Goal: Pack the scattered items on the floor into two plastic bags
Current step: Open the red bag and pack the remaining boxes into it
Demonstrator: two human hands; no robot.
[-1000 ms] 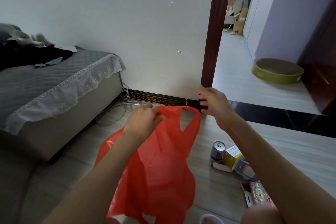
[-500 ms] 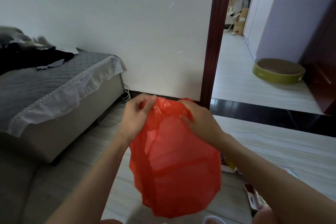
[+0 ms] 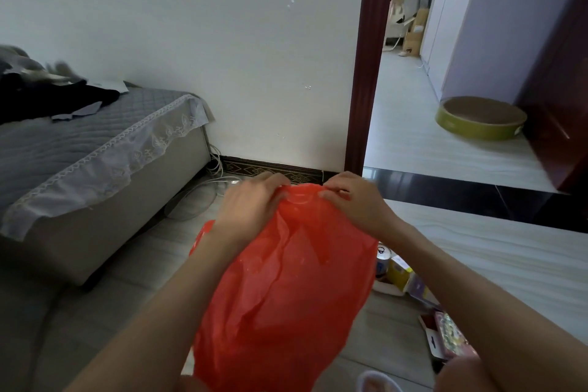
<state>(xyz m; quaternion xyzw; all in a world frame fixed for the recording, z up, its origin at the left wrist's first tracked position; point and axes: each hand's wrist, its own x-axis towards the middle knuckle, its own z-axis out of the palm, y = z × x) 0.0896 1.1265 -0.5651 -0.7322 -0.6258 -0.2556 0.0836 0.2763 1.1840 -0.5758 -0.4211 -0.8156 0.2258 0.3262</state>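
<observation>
A red plastic bag (image 3: 286, 296) hangs puffed out in front of me, above the floor. My left hand (image 3: 251, 204) and my right hand (image 3: 353, 200) pinch its top edge close together. On the floor to the right of the bag lie a drink can (image 3: 382, 259), a yellow box (image 3: 399, 274) and a flat colourful packet (image 3: 448, 337), partly hidden behind my right arm.
A bed with a grey quilted cover (image 3: 79, 149) stands at the left, dark clothes (image 3: 47, 95) on it. White cables (image 3: 203, 191) lie by the wall. A dark door frame (image 3: 366, 73) opens to a hallway with a round green tray (image 3: 480, 118).
My hands, spread apart holding the bag's handles a second ago, have come together at the bag's top. The bag has filled with air and puffed out.
</observation>
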